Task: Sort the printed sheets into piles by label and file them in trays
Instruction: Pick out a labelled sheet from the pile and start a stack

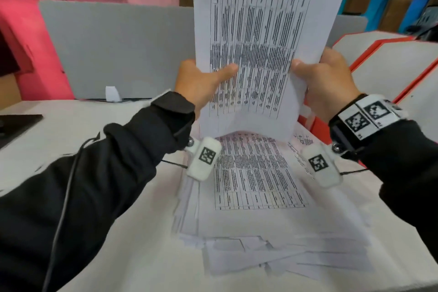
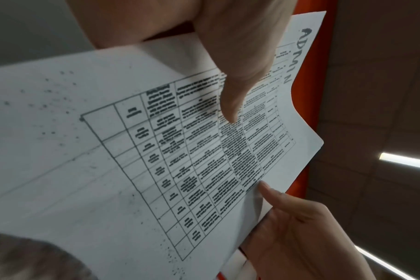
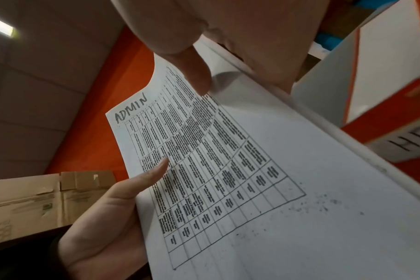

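White desk, loose sheets under both hands; left hand and right hand pinch an ADMIN sheet upright.

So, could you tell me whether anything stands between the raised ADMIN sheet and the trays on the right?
Nothing visible does. Both the left hand and right hand grip the ADMIN sheet upright above the pile; the trays stand just right of it, beyond the right hand.

Left hand and right hand pinching upright printed sheet, paper pile beneath
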